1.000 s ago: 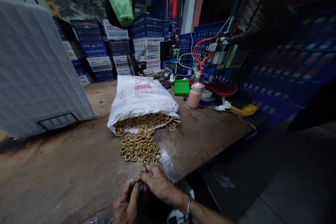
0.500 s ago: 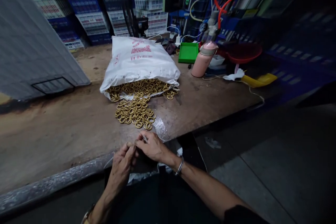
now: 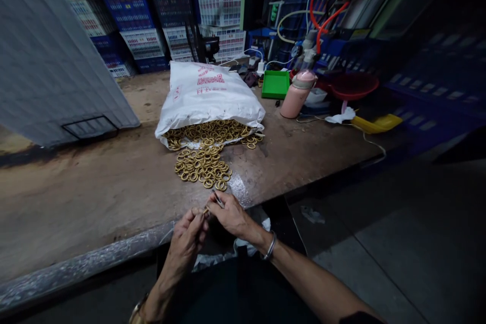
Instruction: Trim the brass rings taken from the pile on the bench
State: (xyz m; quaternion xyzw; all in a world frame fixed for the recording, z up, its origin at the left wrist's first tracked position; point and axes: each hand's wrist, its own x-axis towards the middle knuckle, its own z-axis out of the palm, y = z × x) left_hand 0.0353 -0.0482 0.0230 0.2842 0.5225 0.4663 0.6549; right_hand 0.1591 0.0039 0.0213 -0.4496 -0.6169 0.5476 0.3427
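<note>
just at the front edge of the scuffed worktop [image 3: 114, 187], left hand [image 3: 188, 235] and right hand [image 3: 230, 215] pinch one round brass ring [image 3: 206, 210]; shiny loose rings [image 3: 203, 169] spill nearby from a white sack [image 3: 210, 96], bare wood leftward

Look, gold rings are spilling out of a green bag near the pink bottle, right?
Not quite. The head view shows the bag is white, not green. The gold rings do spill out of it near the pink bottle.
</note>
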